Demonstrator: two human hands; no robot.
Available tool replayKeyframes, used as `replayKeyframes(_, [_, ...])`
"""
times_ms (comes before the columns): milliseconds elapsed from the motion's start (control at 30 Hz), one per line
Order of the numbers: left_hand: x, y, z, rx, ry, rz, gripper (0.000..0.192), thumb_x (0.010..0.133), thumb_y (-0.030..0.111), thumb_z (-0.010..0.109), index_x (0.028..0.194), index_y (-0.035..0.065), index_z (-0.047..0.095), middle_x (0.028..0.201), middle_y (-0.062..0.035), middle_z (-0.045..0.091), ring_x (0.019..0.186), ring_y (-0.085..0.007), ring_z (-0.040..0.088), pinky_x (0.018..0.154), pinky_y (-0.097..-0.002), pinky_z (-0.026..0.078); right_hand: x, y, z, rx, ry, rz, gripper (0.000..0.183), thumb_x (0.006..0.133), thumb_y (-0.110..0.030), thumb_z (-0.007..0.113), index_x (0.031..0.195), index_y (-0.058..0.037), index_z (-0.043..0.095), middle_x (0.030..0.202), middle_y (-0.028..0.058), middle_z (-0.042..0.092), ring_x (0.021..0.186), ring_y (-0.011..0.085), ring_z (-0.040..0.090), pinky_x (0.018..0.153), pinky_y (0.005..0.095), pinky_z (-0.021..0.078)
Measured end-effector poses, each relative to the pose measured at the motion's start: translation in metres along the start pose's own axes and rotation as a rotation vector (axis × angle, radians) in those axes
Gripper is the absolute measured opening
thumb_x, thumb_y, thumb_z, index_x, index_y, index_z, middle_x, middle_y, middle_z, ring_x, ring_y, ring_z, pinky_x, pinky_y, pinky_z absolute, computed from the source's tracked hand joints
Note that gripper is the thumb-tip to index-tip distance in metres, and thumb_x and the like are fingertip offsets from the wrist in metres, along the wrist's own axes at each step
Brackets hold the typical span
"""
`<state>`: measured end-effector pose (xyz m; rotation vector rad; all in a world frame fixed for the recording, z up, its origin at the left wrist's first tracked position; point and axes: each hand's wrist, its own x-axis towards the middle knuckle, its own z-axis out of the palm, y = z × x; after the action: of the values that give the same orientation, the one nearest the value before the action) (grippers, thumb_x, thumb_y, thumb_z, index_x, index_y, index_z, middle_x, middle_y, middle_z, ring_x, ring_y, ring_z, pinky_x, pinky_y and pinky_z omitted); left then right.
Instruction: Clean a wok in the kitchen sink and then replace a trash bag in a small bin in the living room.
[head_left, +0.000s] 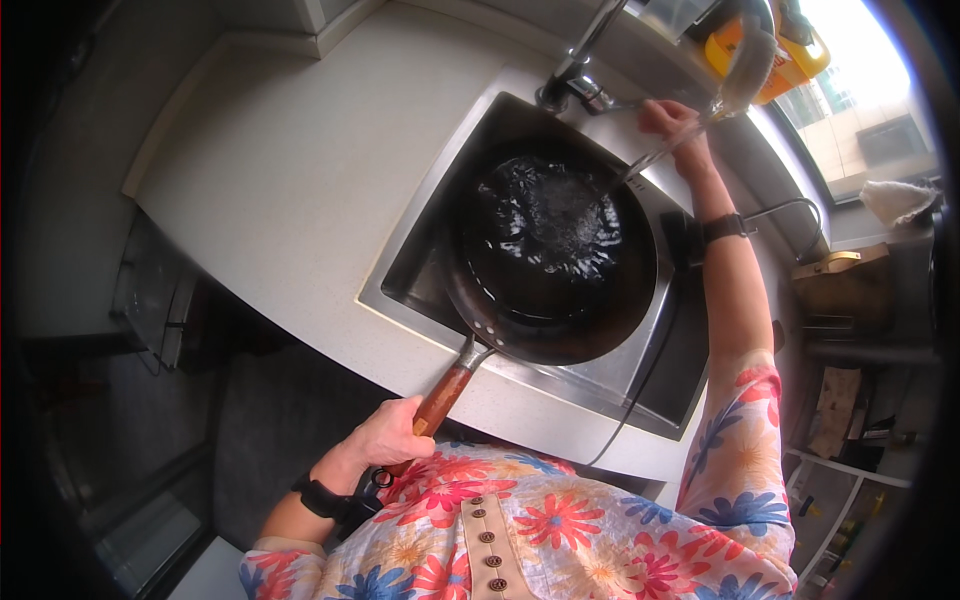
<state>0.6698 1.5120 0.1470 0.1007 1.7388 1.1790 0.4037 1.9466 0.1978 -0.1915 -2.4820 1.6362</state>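
A dark wok (600, 322) rests over the stainless steel sink (409, 259), with water churning inside it. My left hand (394, 433) is closed around the wok's wooden handle (448, 391). Up at the tap, my right hand (671, 126) has its fingers on the lever of the chrome faucet (592, 96). From the spout, which has a pale cover (752, 67), a stream of water (664, 150) falls into the wok. The underside of the wok is hidden.
A pale countertop (285, 157) surrounds the sink. A yellow-orange container (780, 67) stands by the window at the upper right. A black cable (637, 397) crosses the sink's right part. A whitish cloth (896, 201) and a cutting board (847, 289) are at the far right.
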Motion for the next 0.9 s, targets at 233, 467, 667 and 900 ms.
replayKeyframes(233, [-0.001,0.002,-0.001,0.017,0.003,-0.001,0.034,0.061,0.019,0.064,0.081,-0.0047,0.051,0.066,-0.017,0.055,0.062,-0.0229,0.054,0.062,-0.0333,0.046,0.001,-0.014,0.004,-0.052,-0.046,-0.004,0.036,0.082,-0.028,0.065,0.098,0.0037,0.062,0.082,0.0091,0.065,0.074,0.0163,0.061,0.067,0.0278,0.0477])
replayKeyframes(467, [-0.002,0.008,-0.001,0.039,0.01,0.0,0.034,0.061,0.019,0.064,0.082,-0.0047,0.051,0.067,-0.0163,0.055,0.062,-0.0214,0.053,0.062,-0.0324,0.045,-0.015,-0.024,-0.002,-0.094,-0.311,0.023,0.058,0.088,-0.039,0.054,0.134,-0.0079,0.036,0.126,0.003,0.052,0.115,0.0177,0.048,0.093,0.0401,0.0351])
replayKeyframes(667, [0.0,0.0,-0.001,-0.054,0.006,0.031,0.034,0.061,0.018,0.064,0.082,-0.005,0.05,0.065,-0.0136,0.053,0.061,-0.0184,0.052,0.061,-0.0314,0.045,-0.092,-0.046,0.003,0.329,-0.161,0.268,0.039,0.09,-0.027,0.052,0.118,-0.0009,0.049,0.108,0.009,0.06,0.095,0.0182,0.06,0.071,0.028,0.049])
replayKeyframes(900, [0.001,0.009,-0.002,0.053,-0.02,0.027,0.024,0.063,0.008,0.062,0.083,-0.0015,0.052,0.067,-0.0017,0.053,0.061,-0.0087,0.05,0.055,-0.0238,0.042,-0.309,-0.047,0.099,0.683,-0.775,0.986,0.039,0.089,-0.027,0.054,0.114,0.0031,0.052,0.103,0.0146,0.062,0.094,0.0217,0.062,0.079,0.0301,0.0504])
